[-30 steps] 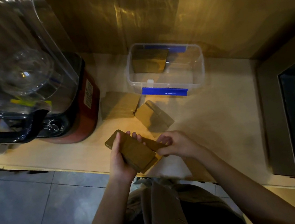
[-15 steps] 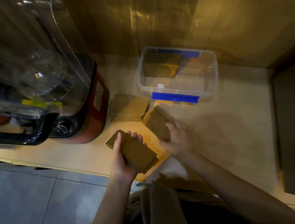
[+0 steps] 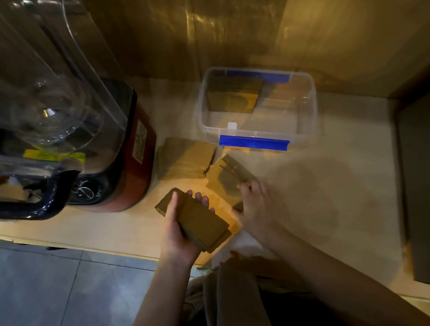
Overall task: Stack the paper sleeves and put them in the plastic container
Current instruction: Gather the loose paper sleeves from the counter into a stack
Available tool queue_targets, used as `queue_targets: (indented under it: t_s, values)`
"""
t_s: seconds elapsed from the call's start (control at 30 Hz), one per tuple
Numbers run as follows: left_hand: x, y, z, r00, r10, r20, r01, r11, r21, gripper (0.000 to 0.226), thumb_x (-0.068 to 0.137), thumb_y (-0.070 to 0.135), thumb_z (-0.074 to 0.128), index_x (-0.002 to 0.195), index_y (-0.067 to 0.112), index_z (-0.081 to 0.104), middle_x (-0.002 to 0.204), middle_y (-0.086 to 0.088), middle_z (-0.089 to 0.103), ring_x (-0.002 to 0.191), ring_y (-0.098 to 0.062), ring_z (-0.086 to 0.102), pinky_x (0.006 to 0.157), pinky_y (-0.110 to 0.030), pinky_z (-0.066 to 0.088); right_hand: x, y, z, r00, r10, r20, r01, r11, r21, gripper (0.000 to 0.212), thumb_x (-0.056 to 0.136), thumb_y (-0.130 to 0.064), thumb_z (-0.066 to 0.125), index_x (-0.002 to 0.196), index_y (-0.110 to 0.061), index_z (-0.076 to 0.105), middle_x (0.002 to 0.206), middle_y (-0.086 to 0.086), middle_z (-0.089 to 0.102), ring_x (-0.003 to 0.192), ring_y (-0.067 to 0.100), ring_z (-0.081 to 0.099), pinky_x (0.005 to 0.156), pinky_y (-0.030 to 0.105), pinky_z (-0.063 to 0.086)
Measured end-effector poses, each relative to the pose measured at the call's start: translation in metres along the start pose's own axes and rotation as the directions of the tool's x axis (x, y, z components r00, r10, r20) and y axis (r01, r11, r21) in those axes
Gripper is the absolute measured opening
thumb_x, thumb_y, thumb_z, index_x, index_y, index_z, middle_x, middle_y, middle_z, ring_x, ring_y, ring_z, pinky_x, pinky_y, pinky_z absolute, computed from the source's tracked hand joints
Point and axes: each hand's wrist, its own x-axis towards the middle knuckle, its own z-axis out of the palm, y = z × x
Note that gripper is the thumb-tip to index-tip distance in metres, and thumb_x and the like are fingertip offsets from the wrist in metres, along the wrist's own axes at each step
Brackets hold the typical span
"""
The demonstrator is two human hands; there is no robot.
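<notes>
Head view, the only one. My left hand has its grip closed round a thick stack of flat brown paper sleeves, thumb across the top face, fingertips showing past the far edge; the stack is held clear above the near edge of the pale wooden table. My right hand lies on the table just right of the stack, fingers reaching onto a small loose heap of brown sleeves. The picture is blurred here; I cannot tell whether that grip is closed on a sleeve or merely spread flat over them.

A second, larger pile of brown sleeves lies beyond, between the red-based blender with its clear cover and the clear plastic container with blue clips. The container stands open further back, and some brown sleeves already rest in its far left corner.

Judgement: the stacking step is in hand, not the loading. The next move calls for lifting one or a few sleeves off the loose heap and squaring them onto the held stack. Thin sleeves may come up several at once or fan out, so edges need aligning. Much remains: both table piles are still outside the container.
</notes>
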Motion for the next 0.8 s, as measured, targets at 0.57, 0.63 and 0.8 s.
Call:
queue_targets:
  t_s: [0.57,0.63,0.8]
  values:
    - [-0.009,-0.015,0.006,0.988,-0.036,0.150,0.019,0.994,0.109,0.089,0.032,0.059,0.082,0.109,0.017,0.064,0.102,-0.009,0.072,0.092,-0.025,0.069,0.081,-0.042,0.057,-0.054,-0.034,-0.089,0.991,-0.006,0.131,-0.098,0.628,0.772,0.060,0.059,-0.039,0.069,0.116,-0.029,0.053,0.117,-0.005,0.056,0.104,0.009,0.049,0.074,0.017,0.037]
    - [-0.015,-0.019,0.012,0.983,-0.047,0.179,0.019,0.988,0.152,0.083,0.037,0.063,0.077,0.104,0.015,0.069,0.101,-0.014,0.073,0.092,-0.029,0.070,0.069,-0.043,0.059,-0.062,-0.040,-0.083,0.994,-0.011,0.111,-0.074,0.674,0.735,0.059,0.060,-0.039,0.067,0.116,-0.034,0.052,0.118,-0.006,0.053,0.103,0.008,0.047,0.074,0.014,0.035]
    - [-0.015,-0.023,0.017,0.978,-0.042,0.204,0.018,0.993,0.115,0.072,0.054,0.070,0.057,0.094,0.013,0.073,0.092,-0.007,0.075,0.087,-0.021,0.071,0.069,-0.037,0.059,-0.074,-0.045,-0.076,0.999,-0.030,0.029,0.005,0.783,0.622,0.058,0.069,-0.030,0.072,0.122,-0.029,0.051,0.119,-0.003,0.049,0.113,0.015,0.044,0.091,0.026,0.041]
